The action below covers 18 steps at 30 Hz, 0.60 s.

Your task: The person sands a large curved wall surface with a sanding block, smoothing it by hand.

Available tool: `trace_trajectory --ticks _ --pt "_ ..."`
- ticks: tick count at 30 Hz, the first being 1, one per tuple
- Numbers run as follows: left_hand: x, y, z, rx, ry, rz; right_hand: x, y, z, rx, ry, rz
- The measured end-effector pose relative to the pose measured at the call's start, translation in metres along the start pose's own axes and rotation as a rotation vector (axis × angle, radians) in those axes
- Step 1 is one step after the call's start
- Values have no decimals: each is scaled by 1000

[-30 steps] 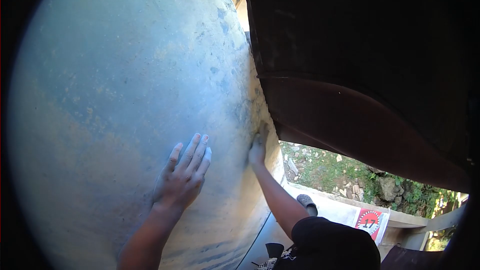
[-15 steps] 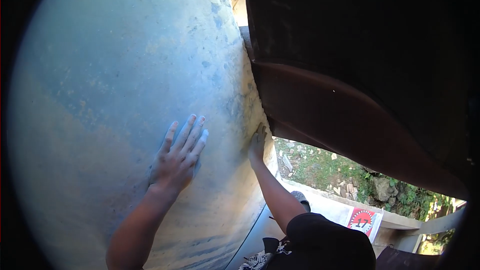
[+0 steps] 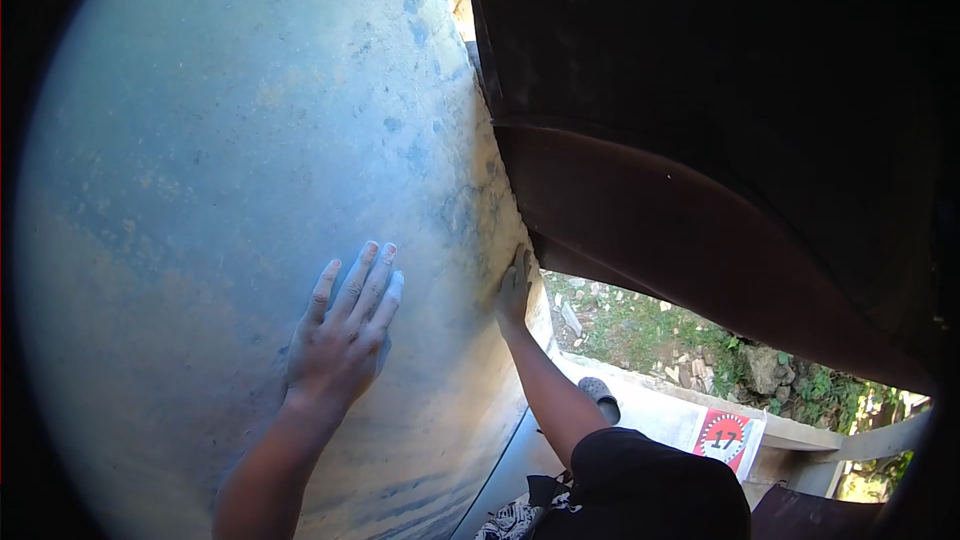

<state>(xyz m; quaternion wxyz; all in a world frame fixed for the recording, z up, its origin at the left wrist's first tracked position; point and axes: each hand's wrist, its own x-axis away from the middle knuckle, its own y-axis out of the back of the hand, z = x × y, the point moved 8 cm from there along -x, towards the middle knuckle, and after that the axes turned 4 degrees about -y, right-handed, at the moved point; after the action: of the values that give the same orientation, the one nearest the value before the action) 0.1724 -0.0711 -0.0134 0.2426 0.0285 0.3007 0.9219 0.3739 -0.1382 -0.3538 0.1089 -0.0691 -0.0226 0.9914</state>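
A broad wall-like surface, pale blue-grey and blotched, fills the left and middle of the view. My left hand lies against it with fingers stretched out and whitish dust on the fingers. At the surface's rough right edge, my right hand rests with its palm side toward the wall and fingers extended upward. Part of that hand is in shadow. I see nothing held in either hand. A black sleeve covers my right upper arm.
A large dark brown panel with a curved lower edge hangs at the right. Below it are a pale ledge, a grey shoe, a red-and-white sign marked 17, and grassy ground with rubble.
My left hand has shifted slightly down and left in the view. The wall's right edge and the panel appear a little farther left. My right hand stays at the edge.
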Motion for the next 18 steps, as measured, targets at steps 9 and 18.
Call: trace_trajectory --ticks 9,18 --pt "1 -1 -3 1 -21 11 83 -17 162 0 389 171" --pt "1 -1 -3 8 -22 -4 28 11 59 244 258 10"
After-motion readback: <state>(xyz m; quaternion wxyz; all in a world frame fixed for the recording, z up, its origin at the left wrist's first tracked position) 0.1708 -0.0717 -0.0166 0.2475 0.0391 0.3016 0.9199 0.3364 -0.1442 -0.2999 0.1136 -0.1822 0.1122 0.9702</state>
